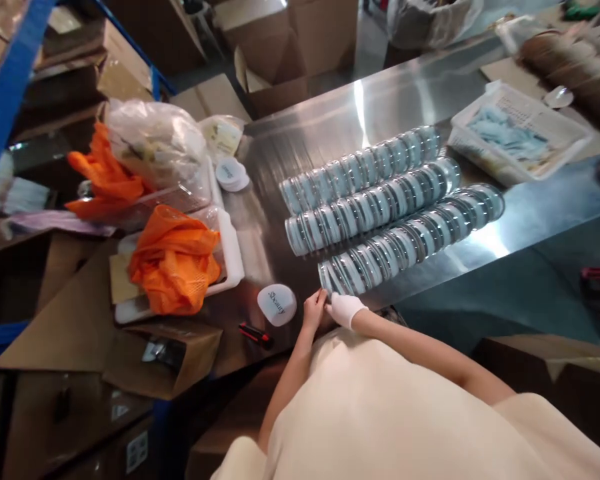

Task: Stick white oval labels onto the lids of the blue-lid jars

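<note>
Reaching down to the near end of the nearest row of round tins (pixel 410 243), both hands meet at the edge of the steel worktop (pixel 330 127). The left hand (pixel 314 310) is bare, fingers curled loosely against the end tin; the right hand (pixel 345 309) wears a white glove and presses in from the other side of that same tin. How firmly either one grips, I cannot tell, since the tin's end is mostly hidden between them.

Two more rows (pixel 370 193) of the same clear-lidded tins lie beyond the nearest row, all three slanting away side by side. Just left of the hands lies a loose round label disc (pixel 277 305), and nearer the worktop's edge than that a red and black cutter (pixel 256 334). Further left of the rows, a white tray (pixel 233 257) holds orange mesh bags (pixel 173 267), with a clear plastic bag (pixel 155 143) behind it. Beyond the far end of the rows sits a white basket (pixel 517 130) of pale blue packets.
</note>
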Demonstrator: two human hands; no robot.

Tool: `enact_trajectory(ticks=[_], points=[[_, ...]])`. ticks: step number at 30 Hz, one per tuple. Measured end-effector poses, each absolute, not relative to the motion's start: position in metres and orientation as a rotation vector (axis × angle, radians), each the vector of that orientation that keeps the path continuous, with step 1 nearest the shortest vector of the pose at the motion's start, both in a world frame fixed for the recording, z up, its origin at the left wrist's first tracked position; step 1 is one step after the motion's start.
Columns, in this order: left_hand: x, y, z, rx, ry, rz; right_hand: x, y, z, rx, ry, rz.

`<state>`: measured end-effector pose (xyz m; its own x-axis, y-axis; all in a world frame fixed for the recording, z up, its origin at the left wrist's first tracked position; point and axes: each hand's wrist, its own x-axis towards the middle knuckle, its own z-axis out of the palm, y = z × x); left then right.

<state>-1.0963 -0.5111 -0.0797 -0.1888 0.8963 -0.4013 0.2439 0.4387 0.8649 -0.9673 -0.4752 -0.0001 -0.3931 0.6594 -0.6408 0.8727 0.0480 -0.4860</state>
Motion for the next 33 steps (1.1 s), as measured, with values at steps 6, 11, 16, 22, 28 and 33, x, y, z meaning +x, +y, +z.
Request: enact_trajectory(ticks=[6, 11, 16, 22, 28, 33], points=[[-1.088, -0.513, -0.081, 1.076, 1.740, 0.780, -0.929, -0.478, 0.028, 1.301, 2.306, -1.175], [-1.064, -0.504, -0.084, 1.089, 1.854, 0.779, -0.805, -0.436, 0.001, 2.241, 2.246, -1.302], [-1.036, -0.493, -0.088, 0.968, 1.968, 0.762, -0.641, -0.356, 0.009, 3.067, 1.871, -0.987], [-1.026, -0.489, -0.089, 0.916, 2.121, 0.918, -0.508, -0.259, 0.018, 3.328, 1.480, -0.750], [-1.020, -0.499, -0.080, 0.502, 2.239, 0.952, -0.494, -0.244, -0.044, 3.148, 1.651, -1.133], [-1.024, -0.483, -0.071, 0.307, 2.253, 1.227, -0.510, -0.265, -0.095, 3.353, 1.483, -1.081]])
